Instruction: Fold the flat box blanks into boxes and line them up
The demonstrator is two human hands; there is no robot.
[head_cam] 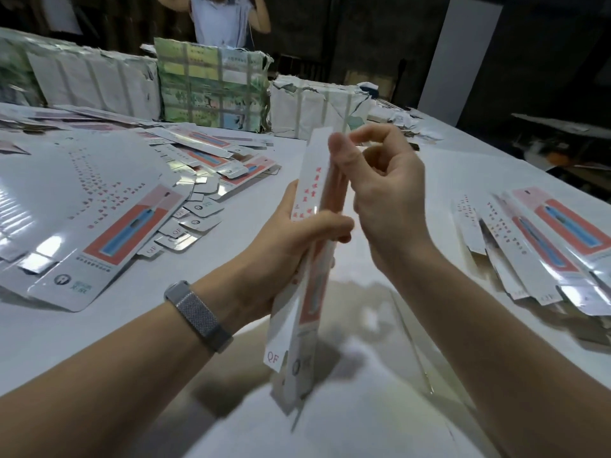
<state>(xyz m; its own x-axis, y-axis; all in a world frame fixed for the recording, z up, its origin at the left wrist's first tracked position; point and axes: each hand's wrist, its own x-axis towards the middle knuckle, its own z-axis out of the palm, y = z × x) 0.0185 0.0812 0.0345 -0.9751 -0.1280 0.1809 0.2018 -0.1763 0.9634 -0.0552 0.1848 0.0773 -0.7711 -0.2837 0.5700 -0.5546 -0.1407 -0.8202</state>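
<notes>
Two letters, "QF", on box blank [307, 259]

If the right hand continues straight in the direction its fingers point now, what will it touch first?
Probably the upper part of the box in the left hand: the right hand has its curled fingers aimed left at it, almost touching; the depth is unclear.

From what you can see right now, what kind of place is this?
Probably a packing workshop. A fanned pile of flat box blanks covers the white table, strapped paper-wrapped bundles stand along the back, and finished boxes lie in a row at the right.
</notes>
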